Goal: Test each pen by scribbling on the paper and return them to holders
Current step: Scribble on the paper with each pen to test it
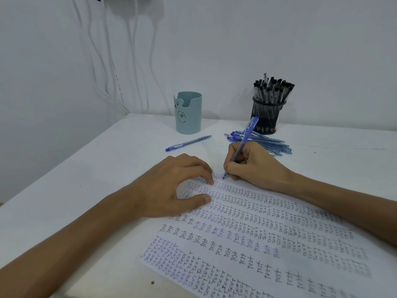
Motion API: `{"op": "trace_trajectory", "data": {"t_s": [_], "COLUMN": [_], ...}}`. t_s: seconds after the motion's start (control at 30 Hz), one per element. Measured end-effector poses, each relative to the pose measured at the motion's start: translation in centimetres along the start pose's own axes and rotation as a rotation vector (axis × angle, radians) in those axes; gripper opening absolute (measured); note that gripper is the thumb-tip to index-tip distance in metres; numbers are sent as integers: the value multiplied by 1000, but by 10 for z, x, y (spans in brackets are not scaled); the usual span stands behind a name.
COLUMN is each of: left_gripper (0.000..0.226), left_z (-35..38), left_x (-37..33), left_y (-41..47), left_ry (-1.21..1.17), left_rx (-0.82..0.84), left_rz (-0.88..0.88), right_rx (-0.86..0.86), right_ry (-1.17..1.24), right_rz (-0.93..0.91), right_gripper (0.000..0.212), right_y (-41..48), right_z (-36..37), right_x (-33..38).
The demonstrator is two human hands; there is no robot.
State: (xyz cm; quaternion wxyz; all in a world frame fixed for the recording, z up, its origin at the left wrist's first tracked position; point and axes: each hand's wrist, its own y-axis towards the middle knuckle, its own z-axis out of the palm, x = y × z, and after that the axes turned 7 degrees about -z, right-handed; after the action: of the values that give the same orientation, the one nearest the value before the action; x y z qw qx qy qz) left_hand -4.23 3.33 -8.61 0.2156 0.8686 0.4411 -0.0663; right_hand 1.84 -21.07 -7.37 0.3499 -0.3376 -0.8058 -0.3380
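Note:
A white paper (257,229) covered with rows of the word "test" in black and blue ink lies on the table. My right hand (253,166) grips a blue pen (245,140) with its tip touching the paper's far corner. My left hand (176,186) presses fingertips and thumb on the paper's left edge. A pile of several blue pens (268,144) lies behind my right hand. One blue pen (188,143) lies alone near a pale blue holder (188,112). A black mesh holder (267,117) is full of black pens.
The white table (86,179) meets a white wall at the back, with cables (133,67) hanging down the wall at the far left. The table's left edge runs diagonally. A small dark spot (152,282) marks the table near the front.

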Motion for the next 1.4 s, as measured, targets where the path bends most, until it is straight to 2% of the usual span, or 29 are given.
{"op": "trace_trajectory", "data": {"t_s": [1.4], "left_gripper": [37], "left_z": [1], "left_x": [2], "left_y": [1], "left_ry": [-6], "left_rx": [6], "left_rz": [6], "right_rx": [-32], "right_ry": [-51], "right_rz": [22], "right_gripper": [11], "right_y": [-1], "right_z": [0], "right_x": [-1]}}
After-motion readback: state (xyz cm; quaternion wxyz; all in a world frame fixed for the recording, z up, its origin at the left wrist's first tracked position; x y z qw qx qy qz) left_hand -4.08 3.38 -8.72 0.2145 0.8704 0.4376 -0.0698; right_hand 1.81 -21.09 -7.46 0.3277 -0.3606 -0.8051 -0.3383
